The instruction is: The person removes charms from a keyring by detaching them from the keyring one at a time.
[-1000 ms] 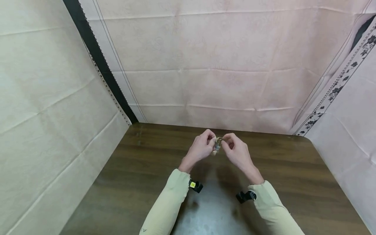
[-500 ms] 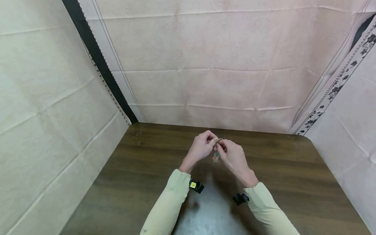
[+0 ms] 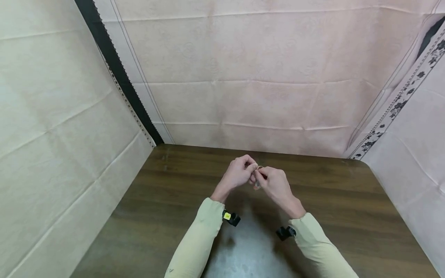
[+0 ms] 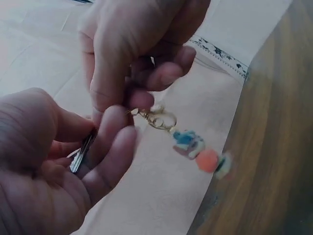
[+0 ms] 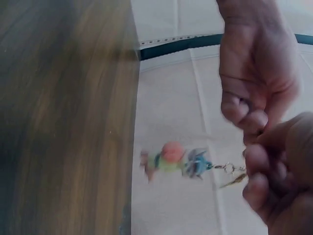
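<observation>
My left hand (image 3: pixel 238 170) and right hand (image 3: pixel 276 184) meet fingertip to fingertip above the table. A silver key (image 4: pixel 83 151) lies in my left hand, gripped between thumb and curled fingers. My right fingers pinch the gold metal end of a keychain, most of which they hide. From them hang gold links (image 4: pixel 164 120) and a colourful charm (image 4: pixel 208 160) with a blue figure, an orange ball and a pale green part. In the right wrist view the charm (image 5: pixel 172 152) dangles free, slightly blurred, beside a small gold piece (image 5: pixel 234 181).
Beneath both hands is a brown wood-grain table (image 3: pixel 156 216). Pale creased cloth (image 3: pixel 264 77) hangs behind it and along both sides. Each wrist wears a small black camera, such as the left one (image 3: pixel 233 219).
My right hand has moved left and slightly down, closing the gap to the left hand. The gold ring seen between them is now mostly covered. The left hand has hardly moved.
</observation>
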